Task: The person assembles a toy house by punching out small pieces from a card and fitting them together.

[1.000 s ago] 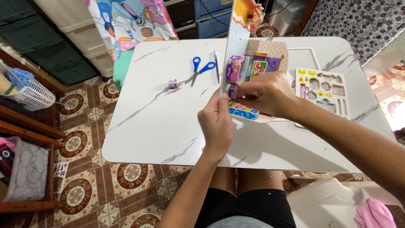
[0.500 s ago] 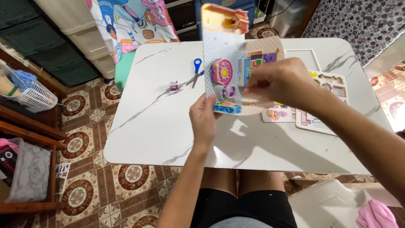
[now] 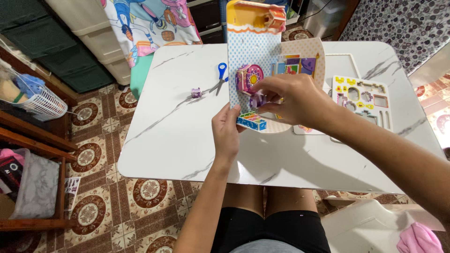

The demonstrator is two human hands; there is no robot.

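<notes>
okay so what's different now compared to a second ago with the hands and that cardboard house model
The cardboard house model has been lifted off the white table and tipped upright. The left hand now grips its lower left edge from below, and the right hand has moved onto its front, fingers at the small purple piece. The blue scissors, small purple block and punched-out sheet stayed put.

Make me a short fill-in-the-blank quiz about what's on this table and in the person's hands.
1. The left hand holds the lower edge of the cardboard model wall, which stands ____.
2. The scissors on the white marble table have ____ handles.
3. The right hand pinches a small ____ piece against the wall.
4. The punched-out sheet lies to the person's ____.

Missing words: upright; blue; purple; right
</notes>
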